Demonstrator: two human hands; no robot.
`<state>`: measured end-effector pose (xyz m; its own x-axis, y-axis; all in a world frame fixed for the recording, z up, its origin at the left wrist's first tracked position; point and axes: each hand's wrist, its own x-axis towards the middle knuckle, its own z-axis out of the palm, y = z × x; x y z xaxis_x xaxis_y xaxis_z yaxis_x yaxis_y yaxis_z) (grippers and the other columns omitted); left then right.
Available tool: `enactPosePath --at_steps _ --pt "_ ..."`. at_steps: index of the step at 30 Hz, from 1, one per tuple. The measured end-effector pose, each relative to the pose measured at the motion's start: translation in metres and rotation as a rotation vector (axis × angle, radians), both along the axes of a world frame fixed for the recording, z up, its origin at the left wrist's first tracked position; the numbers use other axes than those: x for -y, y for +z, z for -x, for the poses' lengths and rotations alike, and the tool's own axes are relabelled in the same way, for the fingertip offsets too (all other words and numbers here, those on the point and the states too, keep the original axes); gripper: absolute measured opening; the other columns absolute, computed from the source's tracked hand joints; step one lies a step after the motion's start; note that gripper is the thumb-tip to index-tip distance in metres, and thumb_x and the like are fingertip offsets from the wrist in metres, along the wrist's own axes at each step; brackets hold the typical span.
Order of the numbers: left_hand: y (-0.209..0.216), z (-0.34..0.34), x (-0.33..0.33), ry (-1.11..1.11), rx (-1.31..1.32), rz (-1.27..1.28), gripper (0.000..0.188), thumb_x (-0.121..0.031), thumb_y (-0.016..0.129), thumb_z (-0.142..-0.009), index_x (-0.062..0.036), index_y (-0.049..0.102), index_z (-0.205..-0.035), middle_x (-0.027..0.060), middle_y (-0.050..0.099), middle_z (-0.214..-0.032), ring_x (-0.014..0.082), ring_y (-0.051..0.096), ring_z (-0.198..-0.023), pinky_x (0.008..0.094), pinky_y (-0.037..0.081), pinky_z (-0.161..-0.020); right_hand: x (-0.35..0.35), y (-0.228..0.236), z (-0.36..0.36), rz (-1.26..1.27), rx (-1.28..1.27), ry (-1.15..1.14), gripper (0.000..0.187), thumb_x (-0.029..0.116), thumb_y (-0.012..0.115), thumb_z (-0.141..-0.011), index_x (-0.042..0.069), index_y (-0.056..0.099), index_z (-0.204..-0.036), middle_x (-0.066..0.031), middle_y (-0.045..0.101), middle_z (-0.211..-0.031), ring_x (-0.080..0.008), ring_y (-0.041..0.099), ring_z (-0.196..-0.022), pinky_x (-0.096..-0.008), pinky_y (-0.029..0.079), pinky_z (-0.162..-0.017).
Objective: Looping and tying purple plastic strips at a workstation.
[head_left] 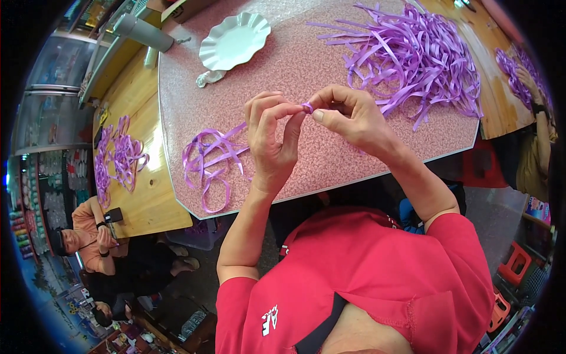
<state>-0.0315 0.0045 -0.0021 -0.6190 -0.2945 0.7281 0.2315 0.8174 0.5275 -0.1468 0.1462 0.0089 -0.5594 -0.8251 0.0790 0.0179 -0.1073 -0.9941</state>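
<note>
Above the pink mat (253, 76), my two hands meet at a small loop of purple ribbon (307, 108). The thumb and index finger of my left hand (271, 133) pinch one side of it. From the other side, my right hand (352, 121) grips the same ribbon between thumb and bent forefinger. A few loose purple ribbons (215, 152) lie on the mat beside my left wrist. Beyond my right hand spreads a large heap of purple ribbons (421, 59). My fingertips partly hide the held loop.
A white scalloped plate (234, 42) sits at the far left of the mat, near a grey tumbler (143, 32). More purple ribbons (121, 154) lie on the wooden table at left. People sit at both sides; one person's hand (526, 79) touches ribbons at right. Red stools (516, 264) stand lower right.
</note>
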Motion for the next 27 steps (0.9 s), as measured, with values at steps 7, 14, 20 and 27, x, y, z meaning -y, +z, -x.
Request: enactPosePath --at_steps 7,14,20,27 --pt "-0.002 0.0 -0.003 -0.026 0.016 -0.08 0.019 -0.003 0.076 -0.081 -0.0064 0.064 -0.096 0.0104 0.061 -0.097 0.0308 0.058 -0.101 0.0423 0.045 -0.09 -0.003 0.007 -0.004 -0.046 -0.256 -0.097 0.012 0.01 0.071 -0.091 0.002 0.068 -0.1 0.0067 0.054 -0.081 0.0003 0.044 -0.067 -0.0173 0.035 -0.057" --pt "-0.006 -0.001 0.0 -0.023 0.052 -0.061 0.019 -0.006 0.074 -0.084 -0.006 0.06 -0.097 0.0105 0.062 -0.098 0.0314 0.058 -0.102 0.0431 0.043 -0.092 -0.008 0.007 0.001 -0.051 -0.311 -0.079 0.016 0.008 0.072 -0.091 0.003 0.072 -0.106 0.0056 0.055 -0.082 -0.0004 0.044 -0.068 -0.0186 0.034 -0.058" --pt "-0.012 0.0 -0.001 -0.067 0.071 -0.017 0.014 -0.006 0.068 -0.088 -0.0051 0.057 -0.096 0.0103 0.063 -0.1 0.0314 0.058 -0.104 0.044 0.041 -0.095 -0.009 0.006 0.008 -0.067 -0.198 0.032 0.013 0.005 0.068 -0.093 0.001 0.072 -0.104 0.0036 0.056 -0.086 -0.0013 0.048 -0.072 -0.019 0.039 -0.062" --pt "-0.016 -0.001 -0.006 -0.124 0.109 -0.213 0.009 -0.007 0.064 -0.092 -0.003 0.057 -0.095 0.0129 0.063 -0.1 0.0294 0.06 -0.101 0.0412 0.044 -0.092 -0.008 0.01 0.002 -0.15 -0.216 -0.022 0.012 0.007 0.069 -0.092 -0.001 0.071 -0.101 0.0073 0.053 -0.076 0.0005 0.043 -0.066 -0.0187 0.034 -0.055"
